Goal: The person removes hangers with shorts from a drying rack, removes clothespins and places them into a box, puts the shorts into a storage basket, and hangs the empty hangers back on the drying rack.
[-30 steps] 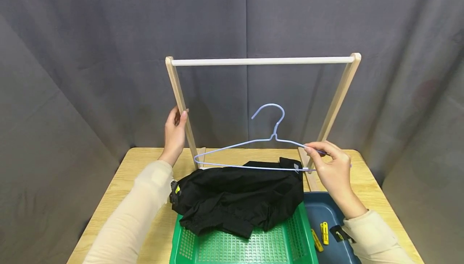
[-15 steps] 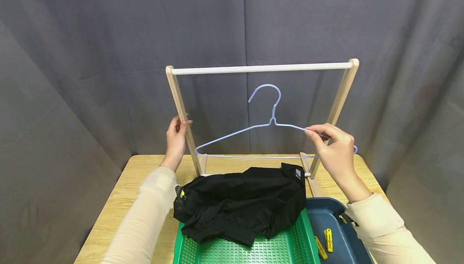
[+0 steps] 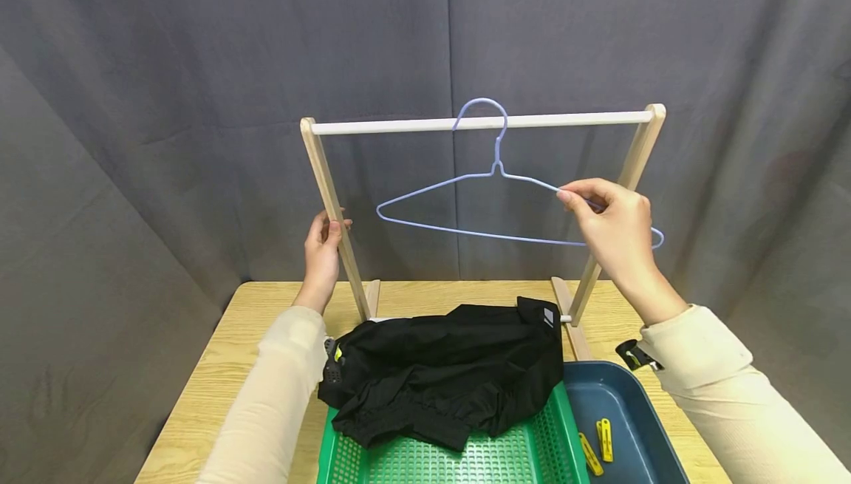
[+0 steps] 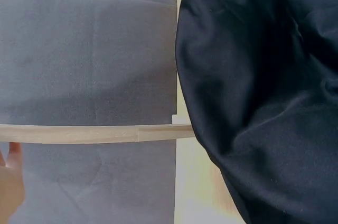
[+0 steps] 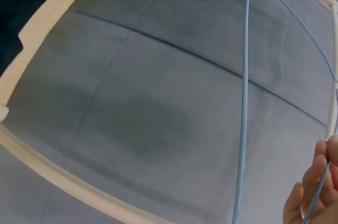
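Note:
In the head view my right hand (image 3: pixel 614 222) pinches the right shoulder of a light blue clothes hanger (image 3: pixel 425 227) between thumb and fingers. The hanger's hook overlaps the white top bar (image 3: pixel 392 126) of a small wooden clothes rack; whether it bears on the bar I cannot tell. My left hand (image 3: pixel 323 251) grips the rack's left post (image 3: pixel 330 192), thumb on the near side. Below lies a crumpled black garment (image 3: pixel 445 369), draped over the back of a green basket (image 3: pixel 572 432). The right wrist view shows fingers (image 5: pixel 311 192) curled at the hanger wire.
A dark blue tray (image 3: pixel 638 410) stands right of the basket, with yellow clothespins (image 3: pixel 606 440) in it. All rest on a wooden table (image 3: pixel 219 366). A grey curtain (image 3: pixel 199 100) hangs behind and at both sides.
My right hand has raised the hanger from low in front of the garment up to the bar, its hook now level with it. The left hand keeps its hold on the post.

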